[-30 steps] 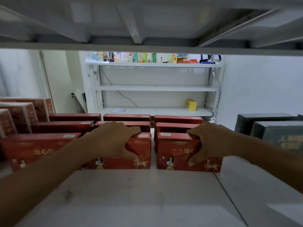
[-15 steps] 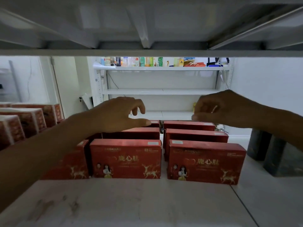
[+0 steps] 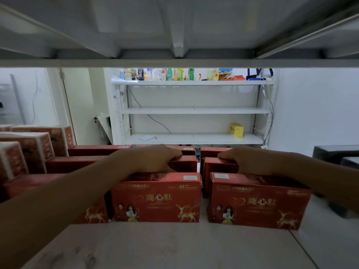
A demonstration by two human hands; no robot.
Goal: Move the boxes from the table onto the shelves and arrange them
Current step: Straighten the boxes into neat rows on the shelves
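1. The white shelf [image 3: 174,247] bore red deer-print boxes [image 3: 157,200] in upright rows.
2. The left hand [image 3: 153,160] curled over and gripped a second-row box [image 3: 185,165] behind the front pair.
3. The right hand [image 3: 246,162] gripped the neighbouring box [image 3: 217,170] likewise.

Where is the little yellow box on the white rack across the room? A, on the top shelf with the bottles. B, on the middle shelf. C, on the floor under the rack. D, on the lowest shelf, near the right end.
D: the yellow box stands on the lowest shelf of the rack, near its right post, well below the bottles on top.
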